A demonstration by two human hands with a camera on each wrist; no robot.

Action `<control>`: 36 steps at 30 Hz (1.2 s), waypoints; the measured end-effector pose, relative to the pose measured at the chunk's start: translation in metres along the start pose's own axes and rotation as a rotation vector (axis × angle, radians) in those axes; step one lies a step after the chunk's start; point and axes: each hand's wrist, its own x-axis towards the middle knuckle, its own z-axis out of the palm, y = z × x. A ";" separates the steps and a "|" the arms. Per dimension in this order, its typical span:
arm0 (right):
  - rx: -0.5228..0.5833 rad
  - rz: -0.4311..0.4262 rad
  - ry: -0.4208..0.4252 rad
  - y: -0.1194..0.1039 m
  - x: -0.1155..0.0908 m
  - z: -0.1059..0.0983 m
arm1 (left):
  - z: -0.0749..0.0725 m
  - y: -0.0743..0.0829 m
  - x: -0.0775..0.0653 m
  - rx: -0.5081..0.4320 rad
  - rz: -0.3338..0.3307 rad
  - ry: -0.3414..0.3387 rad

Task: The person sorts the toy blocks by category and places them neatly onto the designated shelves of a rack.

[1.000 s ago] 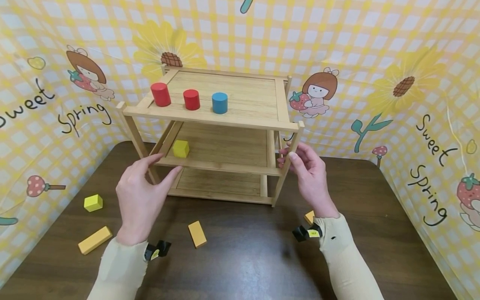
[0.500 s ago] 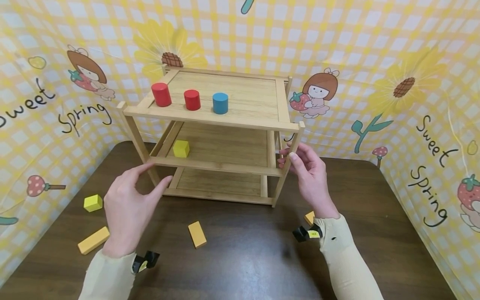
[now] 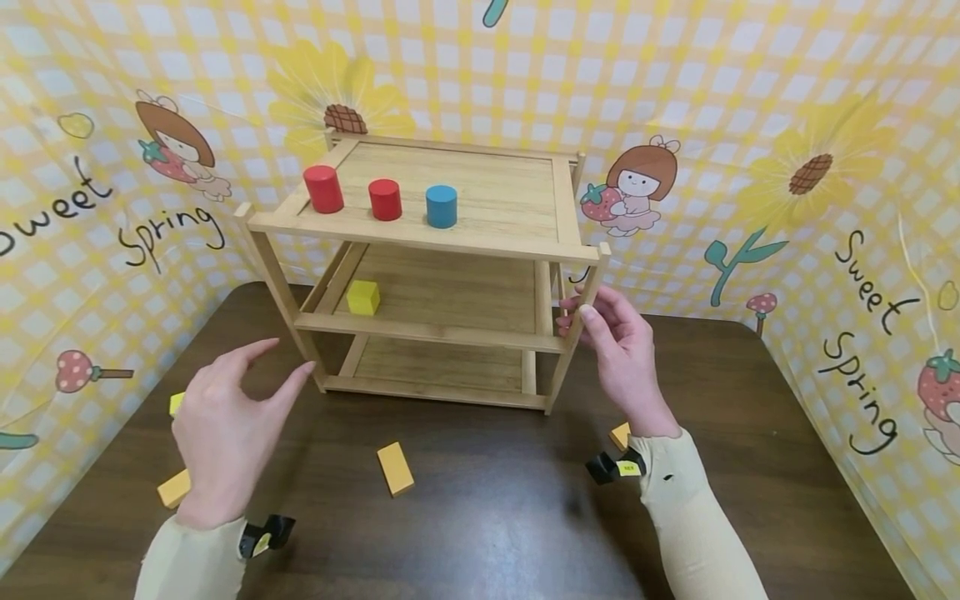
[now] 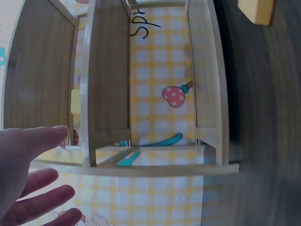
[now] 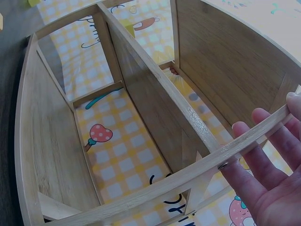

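Note:
A three-tier wooden shelf rack [image 3: 427, 333] stands on the dark table. My right hand [image 3: 626, 358] holds its front right post, thumb in front and fingers behind, as the right wrist view also shows. My left hand [image 3: 225, 425] is off the rack's front left post, thumb and fingers apart with nothing between them. A yellow cube [image 3: 363, 297] sits at the left of the middle tier. On the top tier stand a larger red cylinder [image 3: 324, 190], a smaller red cylinder [image 3: 386, 200] and a blue cylinder [image 3: 442, 207].
Behind the left hand, a yellow block [image 3: 176, 404] and an orange block [image 3: 173, 490] are partly hidden. Another orange block [image 3: 395, 469] lies in front of the rack. One more orange block [image 3: 620, 435] shows beside the right wrist. Patterned cloth [image 3: 480, 75] surrounds the table.
My left hand has moved left and down, away from the rack's middle tier, and now partly covers the yellow and orange blocks at the left. The right hand has stayed on the post.

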 end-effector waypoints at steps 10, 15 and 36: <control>0.008 -0.006 -0.008 0.000 0.000 0.000 | -0.006 -0.025 -0.003 0.071 -0.041 -0.016; 0.012 -0.008 -0.001 -0.001 0.000 0.000 | -0.011 -0.034 -0.002 0.083 -0.071 -0.038; 0.001 -0.002 -0.001 -0.001 0.000 0.000 | -0.035 -0.092 0.024 0.141 -0.354 -0.388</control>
